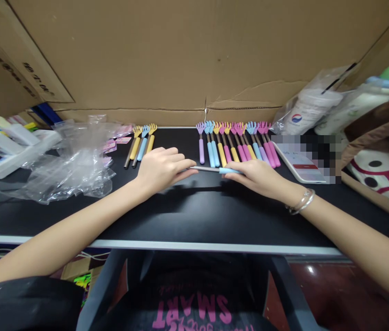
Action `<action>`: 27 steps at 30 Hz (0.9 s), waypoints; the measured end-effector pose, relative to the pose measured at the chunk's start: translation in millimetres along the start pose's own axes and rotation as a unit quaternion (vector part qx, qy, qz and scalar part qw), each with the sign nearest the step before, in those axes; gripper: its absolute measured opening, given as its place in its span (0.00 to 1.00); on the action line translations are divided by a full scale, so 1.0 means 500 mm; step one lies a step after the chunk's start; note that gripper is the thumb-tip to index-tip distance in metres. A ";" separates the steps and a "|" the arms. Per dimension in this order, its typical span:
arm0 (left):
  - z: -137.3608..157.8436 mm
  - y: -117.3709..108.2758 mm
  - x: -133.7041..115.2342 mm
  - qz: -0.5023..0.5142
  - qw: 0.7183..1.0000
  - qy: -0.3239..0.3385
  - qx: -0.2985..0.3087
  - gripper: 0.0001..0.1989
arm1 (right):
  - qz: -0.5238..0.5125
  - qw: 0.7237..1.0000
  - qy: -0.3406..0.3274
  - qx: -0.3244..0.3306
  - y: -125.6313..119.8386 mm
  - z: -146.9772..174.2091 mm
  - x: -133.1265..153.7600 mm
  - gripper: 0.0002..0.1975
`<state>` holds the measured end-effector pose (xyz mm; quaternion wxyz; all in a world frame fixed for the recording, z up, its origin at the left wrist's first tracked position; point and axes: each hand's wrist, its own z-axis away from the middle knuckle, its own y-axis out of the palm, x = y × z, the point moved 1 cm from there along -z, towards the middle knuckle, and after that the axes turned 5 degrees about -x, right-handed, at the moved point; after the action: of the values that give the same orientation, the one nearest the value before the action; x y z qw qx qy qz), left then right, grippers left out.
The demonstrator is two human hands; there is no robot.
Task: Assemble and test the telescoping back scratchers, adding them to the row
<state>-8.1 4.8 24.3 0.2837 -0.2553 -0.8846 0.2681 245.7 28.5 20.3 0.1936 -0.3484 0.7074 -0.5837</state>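
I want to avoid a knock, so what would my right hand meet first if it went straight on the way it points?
Likely your left hand: your right hand points along the blue-handled rod toward it, and both hands hold that rod, though exact depth is hard to judge.

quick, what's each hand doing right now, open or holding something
Left hand: closed, fingers pinching the metal rod.
Right hand: closed, holding the light blue handle on that same rod.
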 end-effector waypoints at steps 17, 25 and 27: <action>0.010 0.021 -0.005 0.095 0.991 -0.071 0.070 0.20 | 0.148 0.988 -0.015 -0.049 0.000 0.005 0.005 0.22; 0.003 0.018 -0.007 0.266 0.901 -0.212 0.269 0.17 | 0.170 0.975 -0.080 -0.118 -0.004 0.010 0.015 0.17; -0.001 0.015 -0.006 0.301 0.878 -0.224 0.298 0.17 | 0.165 0.974 -0.087 -0.130 -0.002 0.008 0.017 0.17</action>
<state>-3.3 8.3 18.9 0.0459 -0.3456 -0.6832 0.6416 243.1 19.5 21.2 0.3011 -0.2982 0.8055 -0.4143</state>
